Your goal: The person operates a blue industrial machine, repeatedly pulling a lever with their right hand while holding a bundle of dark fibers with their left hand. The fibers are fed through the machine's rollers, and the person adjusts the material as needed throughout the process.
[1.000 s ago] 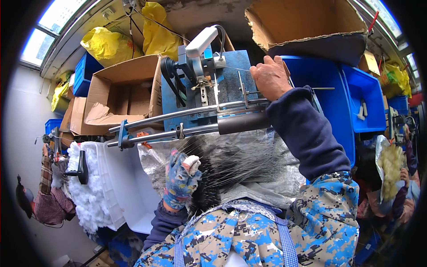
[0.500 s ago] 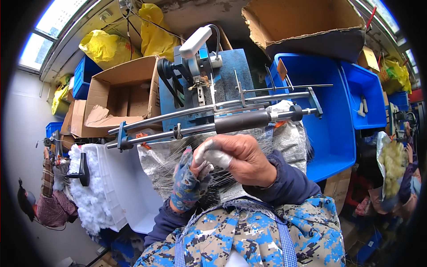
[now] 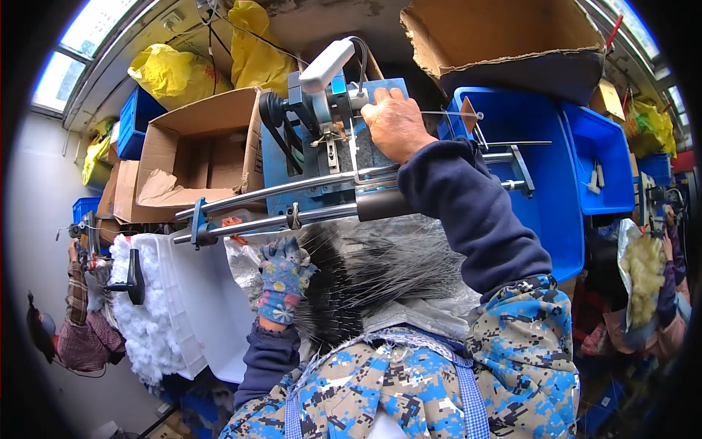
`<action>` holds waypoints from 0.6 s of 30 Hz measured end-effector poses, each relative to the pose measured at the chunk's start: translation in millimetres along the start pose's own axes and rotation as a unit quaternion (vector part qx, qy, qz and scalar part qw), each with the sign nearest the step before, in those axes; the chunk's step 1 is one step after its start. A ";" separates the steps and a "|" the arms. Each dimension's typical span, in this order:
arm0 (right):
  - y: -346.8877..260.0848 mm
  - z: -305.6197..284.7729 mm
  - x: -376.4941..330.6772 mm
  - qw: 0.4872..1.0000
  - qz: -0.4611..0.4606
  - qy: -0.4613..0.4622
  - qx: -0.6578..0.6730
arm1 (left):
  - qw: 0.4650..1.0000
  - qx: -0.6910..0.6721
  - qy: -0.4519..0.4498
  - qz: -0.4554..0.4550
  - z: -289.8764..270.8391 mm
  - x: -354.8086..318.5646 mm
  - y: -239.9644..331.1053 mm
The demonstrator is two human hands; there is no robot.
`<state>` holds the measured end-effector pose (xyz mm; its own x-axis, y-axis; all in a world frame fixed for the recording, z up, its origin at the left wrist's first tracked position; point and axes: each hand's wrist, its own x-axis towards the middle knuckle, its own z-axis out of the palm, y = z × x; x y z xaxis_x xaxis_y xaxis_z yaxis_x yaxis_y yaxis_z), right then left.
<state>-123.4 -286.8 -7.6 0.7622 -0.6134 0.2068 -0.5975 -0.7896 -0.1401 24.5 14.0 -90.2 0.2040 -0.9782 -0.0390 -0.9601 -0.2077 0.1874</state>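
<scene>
- Nearest the camera: the person's own chest in a blue-and-white camouflage jacket (image 3: 409,388), with two dark blue sleeves rising from it.
- One left hand (image 3: 284,282), in a floral patterned glove, rests on a heap of dark bristles (image 3: 365,282); its fingers are curled among the strands, though I cannot tell whether the grip actually closes on any.
- The bristles lie spread over one sheet of crinkled clear plastic (image 3: 431,311) in the lap, just below the rails.
- Two metal rails (image 3: 292,205) run side by side across the view, with one dark cylindrical sleeve (image 3: 384,205) on the lower one.
- One bare right hand (image 3: 395,124) reaches over the rails and lies on the blue machine (image 3: 322,146); the fingers are bent over its top front part, the grip loosely closed against it.
- One white handle-like housing (image 3: 327,64) tops the machine.
- Left of it: one white tub (image 3: 212,307) beside a mass of white fluff (image 3: 142,322), and one open cardboard box (image 3: 197,157).
- Right: two blue plastic bins (image 3: 578,168) side by side.
- Farthest: one torn cardboard box (image 3: 504,36) and two yellow plastic bags (image 3: 212,62).
</scene>
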 end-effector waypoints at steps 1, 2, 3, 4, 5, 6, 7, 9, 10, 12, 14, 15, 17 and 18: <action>1.6 6.7 1.0 1.000 0.013 0.000 -0.001 | 0.996 -0.061 -0.058 -0.034 -5.7 1.3 -0.3; -1.0 10.7 2.8 1.000 0.009 0.000 -0.001 | 0.997 -0.074 -0.021 -0.022 -11.5 -0.7 1.0; -2.9 14.0 3.9 1.000 0.006 0.000 -0.002 | 0.996 -0.087 0.016 -0.009 -16.1 -2.0 2.9; -3.8 16.3 3.9 1.000 0.005 0.000 -0.004 | 0.993 -0.101 0.053 0.006 -19.5 -2.7 4.5; -4.5 15.9 4.2 1.000 -0.001 -0.002 -0.005 | 0.993 -0.101 0.062 0.008 -22.1 -3.4 5.7; -4.4 16.4 3.6 1.000 0.000 0.002 -0.004 | 0.986 -0.154 0.056 -0.022 -22.6 -3.8 8.0; -4.0 17.5 2.6 1.000 0.001 0.006 -0.003 | 0.976 -0.206 0.049 -0.052 -22.3 -4.1 11.4; -4.5 18.3 2.5 1.000 0.001 0.012 0.000 | 0.975 -0.209 0.030 -0.071 -22.6 -4.6 11.9; -5.1 18.2 2.9 1.000 0.000 0.013 -0.001 | 0.985 -0.161 0.018 -0.060 -22.5 -4.6 9.8; -3.8 17.4 2.7 1.000 -0.001 0.009 -0.002 | 0.988 -0.141 -0.001 -0.059 -23.4 -2.1 11.5; -4.1 17.3 4.0 1.000 -0.005 0.000 0.003 | 0.977 -0.193 -0.013 -0.088 -29.1 -1.3 16.9; -2.1 20.7 4.4 1.000 -0.018 0.017 0.009 | 0.986 -0.159 0.000 -0.058 -30.0 -0.8 17.0; -0.1 19.5 3.9 0.999 -0.025 0.026 0.040 | 0.995 -0.092 0.025 0.003 -32.1 -0.3 17.0; 0.3 19.2 3.8 0.998 -0.028 0.030 0.056 | 0.995 -0.084 0.047 0.018 -34.9 0.2 19.2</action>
<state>-115.9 -289.6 -25.5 0.7755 -0.5682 0.2753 -0.5198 -0.8220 -0.2326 12.7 9.9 -52.3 0.1939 -0.9791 0.0609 -0.9230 -0.1610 0.3494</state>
